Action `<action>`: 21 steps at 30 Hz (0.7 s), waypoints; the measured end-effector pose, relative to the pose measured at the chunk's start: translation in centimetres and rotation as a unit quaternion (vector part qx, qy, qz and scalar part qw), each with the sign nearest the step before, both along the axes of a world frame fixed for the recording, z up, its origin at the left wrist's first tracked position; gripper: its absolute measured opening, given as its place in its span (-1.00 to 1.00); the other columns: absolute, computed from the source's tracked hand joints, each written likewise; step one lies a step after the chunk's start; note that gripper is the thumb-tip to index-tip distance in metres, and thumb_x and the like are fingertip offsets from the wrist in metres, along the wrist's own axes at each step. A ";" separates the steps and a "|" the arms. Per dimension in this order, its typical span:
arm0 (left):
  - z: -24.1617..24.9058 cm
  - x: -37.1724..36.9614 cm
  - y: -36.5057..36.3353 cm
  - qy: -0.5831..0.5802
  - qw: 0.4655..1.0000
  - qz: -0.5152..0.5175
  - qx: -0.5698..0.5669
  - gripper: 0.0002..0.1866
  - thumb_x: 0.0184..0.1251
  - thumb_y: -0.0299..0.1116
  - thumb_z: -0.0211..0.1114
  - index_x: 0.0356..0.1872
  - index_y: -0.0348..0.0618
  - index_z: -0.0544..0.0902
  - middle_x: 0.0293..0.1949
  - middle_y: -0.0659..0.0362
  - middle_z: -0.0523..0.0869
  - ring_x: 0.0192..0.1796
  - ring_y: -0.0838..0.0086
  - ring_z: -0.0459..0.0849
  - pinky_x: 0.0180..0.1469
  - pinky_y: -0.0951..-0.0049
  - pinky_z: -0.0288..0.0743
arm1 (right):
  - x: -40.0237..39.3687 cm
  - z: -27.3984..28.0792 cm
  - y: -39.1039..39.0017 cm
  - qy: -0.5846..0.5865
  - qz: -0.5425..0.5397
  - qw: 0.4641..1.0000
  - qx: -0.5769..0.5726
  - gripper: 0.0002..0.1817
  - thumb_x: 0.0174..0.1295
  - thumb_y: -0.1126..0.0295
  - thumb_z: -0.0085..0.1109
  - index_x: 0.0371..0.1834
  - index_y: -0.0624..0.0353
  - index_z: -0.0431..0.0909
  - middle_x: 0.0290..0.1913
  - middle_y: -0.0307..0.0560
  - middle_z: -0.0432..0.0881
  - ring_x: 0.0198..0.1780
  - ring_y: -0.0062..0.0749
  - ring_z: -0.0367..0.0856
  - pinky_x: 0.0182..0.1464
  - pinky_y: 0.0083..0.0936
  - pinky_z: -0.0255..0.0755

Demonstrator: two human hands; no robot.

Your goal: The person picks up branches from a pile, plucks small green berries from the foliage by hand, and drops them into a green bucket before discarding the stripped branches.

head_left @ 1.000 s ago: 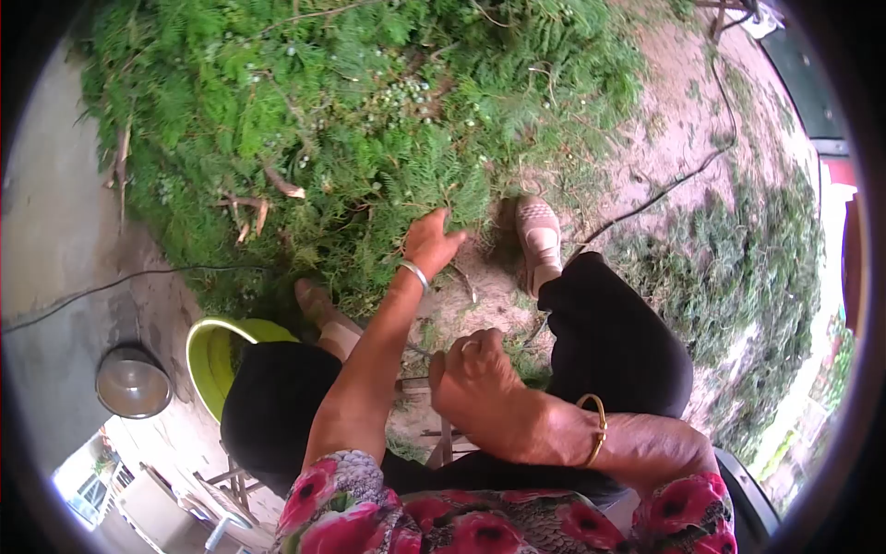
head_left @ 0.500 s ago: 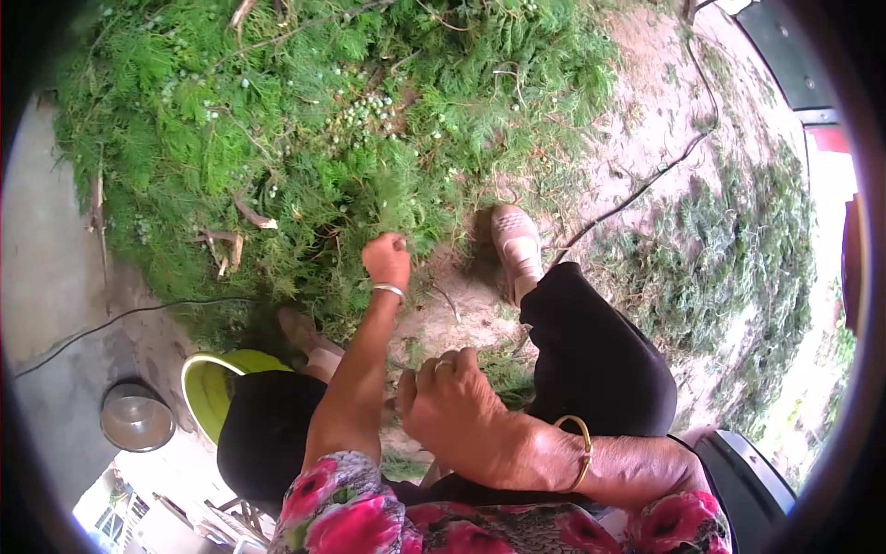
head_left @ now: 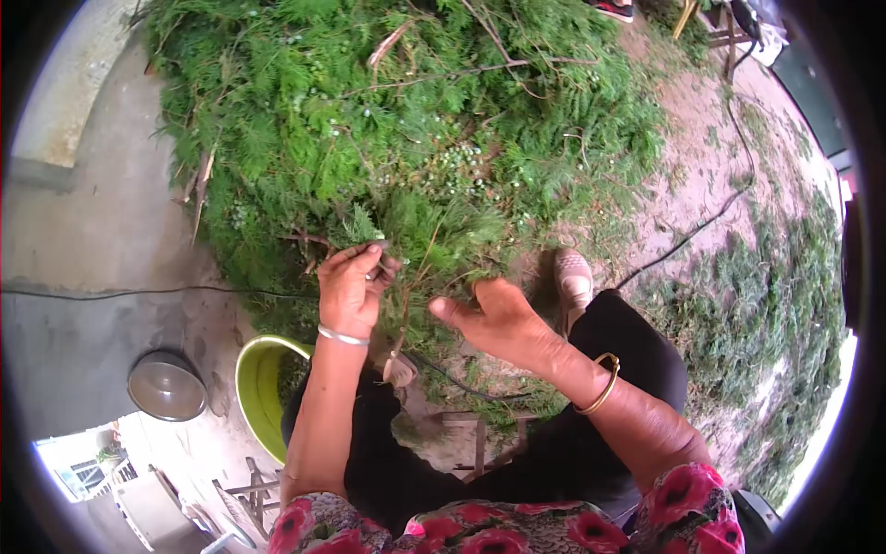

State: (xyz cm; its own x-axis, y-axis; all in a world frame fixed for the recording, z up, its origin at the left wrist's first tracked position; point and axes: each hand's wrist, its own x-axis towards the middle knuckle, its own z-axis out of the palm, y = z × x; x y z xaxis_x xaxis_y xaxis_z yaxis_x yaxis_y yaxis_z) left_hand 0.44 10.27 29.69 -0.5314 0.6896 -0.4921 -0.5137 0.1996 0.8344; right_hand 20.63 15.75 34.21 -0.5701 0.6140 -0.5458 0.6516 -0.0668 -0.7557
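My left hand (head_left: pixel 349 291), with a silver bangle at the wrist, pinches a small green evergreen sprig (head_left: pixel 360 224) between thumb and fingers at the near edge of the pile. To its right is my right hand (head_left: pixel 494 319), thumb held away from partly curled fingers, with nothing seen in it. Between the two hands a leafy branch (head_left: pixel 403 314) with a thin brown stem slants down toward my knees. The pile of cut evergreen branches (head_left: pixel 314 138) spreads in front of both hands, with pale berries (head_left: pixel 457 171) scattered near its middle.
A yellow-green bucket (head_left: pixel 258 388) stands by my left leg, beside a metal bowl (head_left: pixel 167 385). A black cable (head_left: pixel 688 238) crosses the ground on the right, near more spread greenery (head_left: pixel 748 305). Another person's shoe (head_left: pixel 614 9) shows at the far edge.
My left hand has moved slightly left and turned, now pinching a sprig. The right hand has moved forward from my lap, its thumb spreading. The view has shifted, and a stemmed branch shows between my hands.
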 end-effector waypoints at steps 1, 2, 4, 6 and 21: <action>1.4 0.7 -0.1 0.002 1.000 0.005 0.001 -0.90 0.21 -0.58 0.25 -0.29 -0.44 0.62 -0.42 0.05 0.65 -0.40 0.34 0.64 -0.20 0.34 0.63 | -0.4 0.3 -0.1 0.033 -0.009 0.988 -0.151 -0.44 0.22 0.04 0.19 -0.31 0.53 0.47 -0.45 0.19 0.59 -0.27 -0.13 0.67 -0.13 -0.23 0.52; 2.5 1.7 -0.1 -0.002 0.999 0.000 0.037 -0.89 0.21 -0.59 0.24 -0.28 -0.45 0.62 -0.39 0.03 0.66 -0.35 0.32 0.67 -0.19 0.34 0.63 | -0.8 0.6 -0.9 0.140 -0.093 0.965 -0.200 -0.46 0.17 0.06 0.26 -0.40 0.49 0.50 -0.45 0.12 0.60 -0.39 -0.18 0.67 -0.32 -0.23 0.56; 3.9 3.4 -0.2 -0.005 0.994 -0.024 0.104 -0.88 0.22 -0.62 0.21 -0.25 -0.47 0.61 -0.33 -0.01 0.68 -0.27 0.28 0.70 -0.16 0.35 0.63 | -1.7 -1.1 -1.9 0.146 -0.150 0.926 -0.314 -0.51 0.18 0.13 0.27 -0.37 0.51 0.50 -0.47 0.10 0.60 -0.44 -0.21 0.66 -0.43 -0.28 0.54; 4.5 4.6 0.0 0.016 0.985 -0.067 0.156 -0.87 0.21 -0.66 0.19 -0.24 -0.49 0.61 -0.28 -0.03 0.70 -0.23 0.28 0.70 -0.12 0.36 0.62 | -2.4 -2.4 -2.3 0.148 -0.212 0.871 -0.418 -0.56 0.19 0.21 0.27 -0.34 0.52 0.51 -0.48 0.08 0.60 -0.48 -0.24 0.65 -0.53 -0.33 0.52; 1.3 2.4 -0.2 -0.224 0.973 -0.030 0.055 -0.70 0.23 -0.36 0.30 -0.10 -0.35 0.52 -0.16 -0.07 0.61 -0.14 0.12 0.61 -0.20 0.18 0.56 | -2.2 -2.8 -4.1 0.309 -0.025 0.945 0.109 -0.77 0.17 0.54 -0.04 -0.14 0.44 0.38 -0.50 0.07 0.60 -0.63 -0.27 0.55 -0.59 -0.37 0.36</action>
